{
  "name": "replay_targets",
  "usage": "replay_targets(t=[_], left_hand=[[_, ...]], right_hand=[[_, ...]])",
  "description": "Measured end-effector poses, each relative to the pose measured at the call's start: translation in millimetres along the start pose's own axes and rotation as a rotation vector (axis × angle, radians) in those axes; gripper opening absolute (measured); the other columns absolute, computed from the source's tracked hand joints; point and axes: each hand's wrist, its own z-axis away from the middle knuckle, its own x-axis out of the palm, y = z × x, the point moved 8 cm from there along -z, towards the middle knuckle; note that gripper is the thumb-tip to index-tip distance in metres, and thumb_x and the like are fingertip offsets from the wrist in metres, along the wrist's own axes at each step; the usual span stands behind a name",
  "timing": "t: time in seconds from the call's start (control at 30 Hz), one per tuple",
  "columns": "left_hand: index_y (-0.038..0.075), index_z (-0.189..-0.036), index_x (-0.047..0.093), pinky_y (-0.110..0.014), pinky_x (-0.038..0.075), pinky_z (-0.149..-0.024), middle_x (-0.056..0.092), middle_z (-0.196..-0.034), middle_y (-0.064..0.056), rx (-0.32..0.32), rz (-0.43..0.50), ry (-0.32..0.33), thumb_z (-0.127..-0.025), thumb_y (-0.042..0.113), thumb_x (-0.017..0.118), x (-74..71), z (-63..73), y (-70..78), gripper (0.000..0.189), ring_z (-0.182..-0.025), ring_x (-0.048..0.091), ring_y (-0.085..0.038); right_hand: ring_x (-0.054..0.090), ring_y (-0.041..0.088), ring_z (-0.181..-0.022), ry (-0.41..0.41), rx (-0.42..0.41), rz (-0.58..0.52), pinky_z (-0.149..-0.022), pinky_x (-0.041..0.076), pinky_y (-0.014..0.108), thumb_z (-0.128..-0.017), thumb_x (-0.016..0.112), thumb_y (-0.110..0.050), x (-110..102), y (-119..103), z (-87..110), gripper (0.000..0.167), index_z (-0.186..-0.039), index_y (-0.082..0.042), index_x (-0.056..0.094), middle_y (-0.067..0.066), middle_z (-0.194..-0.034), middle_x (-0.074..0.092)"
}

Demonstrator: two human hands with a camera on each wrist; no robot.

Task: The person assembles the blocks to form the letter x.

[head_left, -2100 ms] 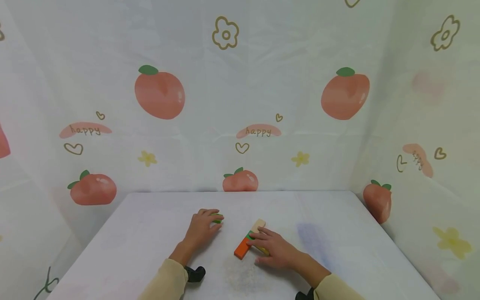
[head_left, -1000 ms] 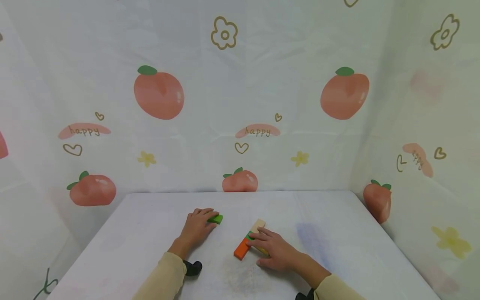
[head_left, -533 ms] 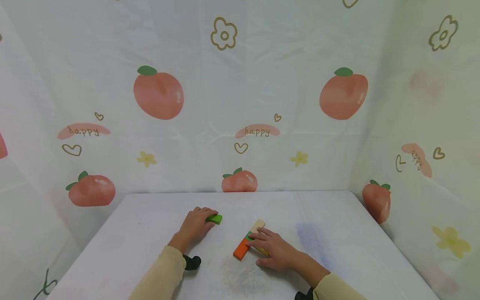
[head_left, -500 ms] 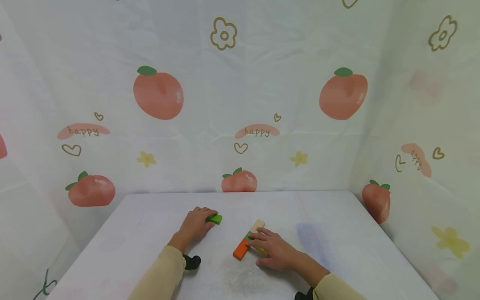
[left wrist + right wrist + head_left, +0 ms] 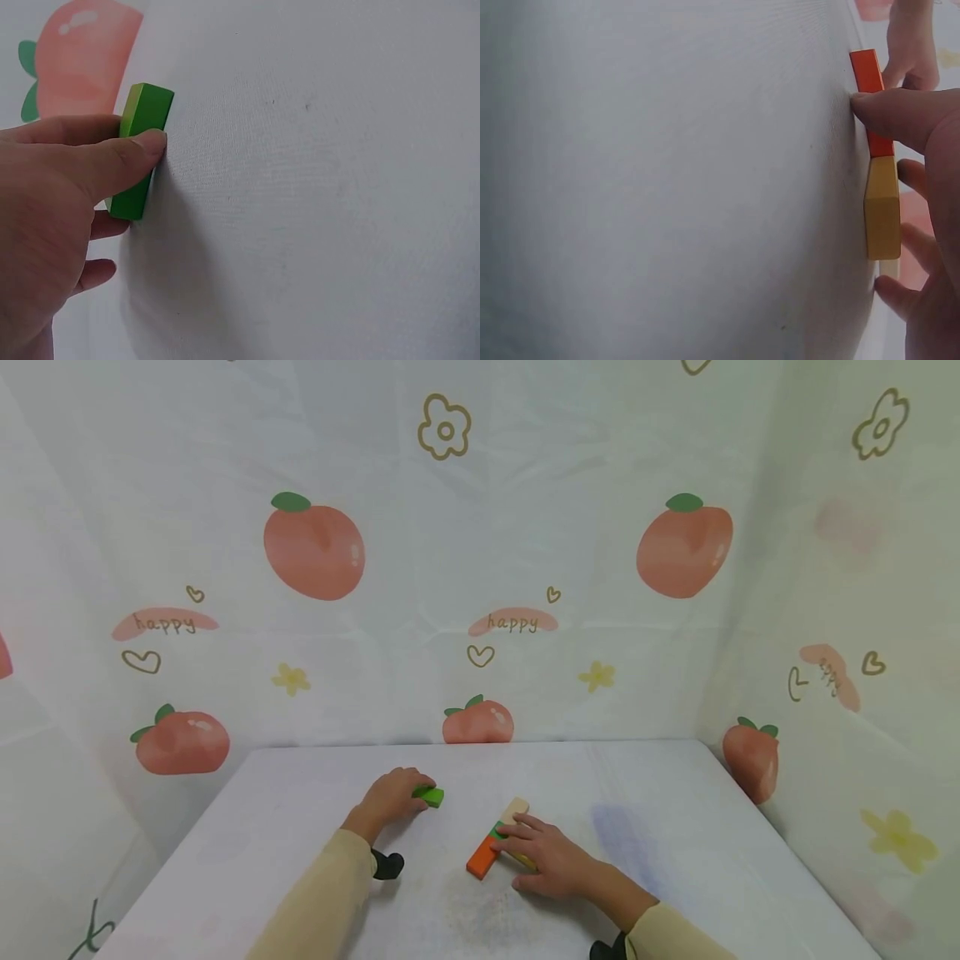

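Note:
My left hand pinches a bright green wooden block at the left. The left wrist view has the thumb on one face of that block and the fingers behind it. My right hand lies with fingers spread and slightly bent over a group of wooden blocks near the middle. An orange block, a darker green block and a plain wood block form a slanting row. Beside them a yellow block is partly hidden under the right hand in the head view.
The blocks lie on a white table with a faint bluish patch. A white curtain printed with fruit and flowers stands behind and at the sides. Dark straps show at the wrists.
My left hand moved slightly left with the green block and came to hold it between thumb and fingers; its wrist has since risen a little. The right hand and its blocks look unchanged.

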Motion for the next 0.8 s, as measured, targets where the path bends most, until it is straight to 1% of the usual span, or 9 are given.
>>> replay_targets(t=[0.17,0.3,0.47,0.67,0.8], left_hand=[[0.018,-0.11,0.072,-0.037,0.046,-0.084,0.064,-0.101,0.003,-0.005,0.011,0.003,-0.08,0.018,0.081,-1.6,-1.1,-1.1,0.032,-0.095,0.056,-0.018],[0.017,-0.109,0.072,-0.037,0.045,-0.087,0.064,-0.101,0.003,0.005,0.036,0.01,-0.079,0.016,0.081,-1.8,-1.5,-0.2,0.032,-0.096,0.056,-0.019],[0.016,-0.112,0.071,-0.04,0.045,-0.092,0.063,-0.103,0.001,0.001,0.072,0.022,-0.08,0.017,0.081,-2.0,-1.4,1.0,0.034,-0.098,0.056,-0.02],[0.016,-0.115,0.07,-0.042,0.044,-0.092,0.061,-0.106,0.001,-0.008,0.107,0.05,-0.081,0.019,0.08,-3.7,-0.1,1.3,0.036,-0.097,0.055,-0.02],[0.016,-0.116,0.07,-0.043,0.045,-0.091,0.062,-0.106,0.0,-0.013,0.124,0.068,-0.081,0.018,0.08,-4.8,0.4,2.4,0.036,-0.097,0.055,-0.02]], right_hand=[[0.029,0.034,-0.14,0.004,-0.015,0.013,-0.103,0.031,0.06,-0.093,0.065,-0.035,1.5,-0.3,-1.8,0.051,-0.141,-0.028,0.05,-0.004,-0.15,0.041],[0.028,0.033,-0.141,-0.012,0.014,0.0,-0.104,0.031,0.059,-0.092,0.066,-0.036,2.2,0.0,-3.7,0.051,-0.141,-0.03,0.051,-0.006,-0.149,0.041],[0.028,0.033,-0.141,-0.011,0.018,0.002,-0.103,0.032,0.059,-0.092,0.066,-0.035,1.8,-1.7,-3.6,0.051,-0.141,-0.029,0.051,-0.006,-0.149,0.042],[0.029,0.033,-0.14,-0.008,0.009,0.024,-0.103,0.032,0.059,-0.093,0.065,-0.036,0.4,-1.2,-2.6,0.051,-0.141,-0.029,0.051,-0.006,-0.15,0.041],[0.03,0.034,-0.14,0.008,-0.01,0.038,-0.102,0.033,0.059,-0.092,0.066,-0.033,-1.1,-1.8,-0.7,0.051,-0.141,-0.027,0.051,-0.004,-0.15,0.041]])
